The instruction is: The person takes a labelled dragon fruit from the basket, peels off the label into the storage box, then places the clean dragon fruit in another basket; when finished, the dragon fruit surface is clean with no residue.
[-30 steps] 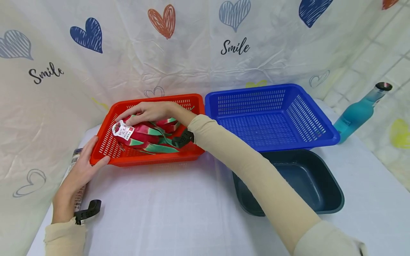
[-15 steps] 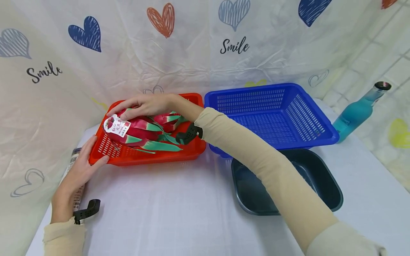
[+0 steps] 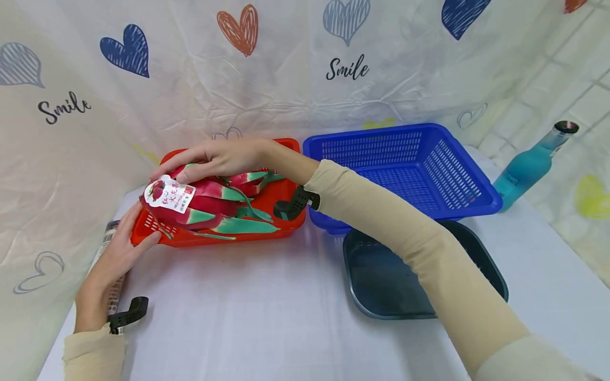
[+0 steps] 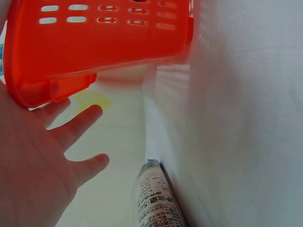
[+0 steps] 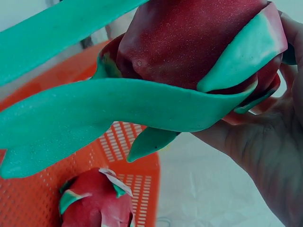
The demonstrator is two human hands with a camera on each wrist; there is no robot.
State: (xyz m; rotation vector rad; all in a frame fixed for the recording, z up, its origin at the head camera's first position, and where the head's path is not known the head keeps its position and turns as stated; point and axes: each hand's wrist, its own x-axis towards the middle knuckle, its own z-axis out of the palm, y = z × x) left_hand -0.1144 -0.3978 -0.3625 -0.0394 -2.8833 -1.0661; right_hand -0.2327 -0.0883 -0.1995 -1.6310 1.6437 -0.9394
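In the head view my right hand (image 3: 224, 157) grips a red dragon fruit (image 3: 212, 209) with green leafy scales and a white label. It is held above the red basket (image 3: 190, 242); the right wrist view shows the fruit's dark red skin (image 5: 189, 42) close up. A second dragon fruit (image 5: 97, 201) lies inside the basket. My left hand (image 3: 116, 251) touches the basket's near left corner, thumb at the front rim. In the left wrist view several fingers (image 4: 78, 125) stretch out straight and spread below the rim.
A blue basket (image 3: 405, 214) stands right of the red one. In front of it is a dark green tub (image 3: 381, 286), partly behind my right sleeve. A turquoise bottle (image 3: 529, 166) stands at far right. A printed bottle (image 4: 158, 198) is beside my left hand.
My right hand has raised the labelled dragon fruit out of the red basket and brought it to the left, toward the camera. My left hand has stayed at the basket corner.
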